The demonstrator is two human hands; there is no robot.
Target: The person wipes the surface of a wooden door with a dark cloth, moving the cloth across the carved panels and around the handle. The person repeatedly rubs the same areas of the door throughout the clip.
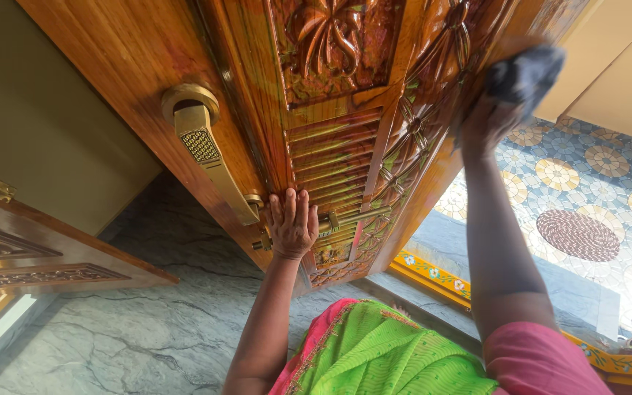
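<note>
Carved door (345, 110): brass handle (210, 157) beside left hand (292, 223); right hand (488, 121) presses, apparently, dark cloth (524, 73).

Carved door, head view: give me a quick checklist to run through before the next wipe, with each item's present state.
1. Dark cloth gripped in right hand: ok.
2. Cloth pressed on the carved door face: ok.
3. Left hand flat on the door edge, bracing it: ok.
4. Left fingers clear of the brass handle: ok, beside it.
5. Brass latch clear of the left hand: not ok, they touch.
6. Door steady on its hinges: cannot tell.
</note>
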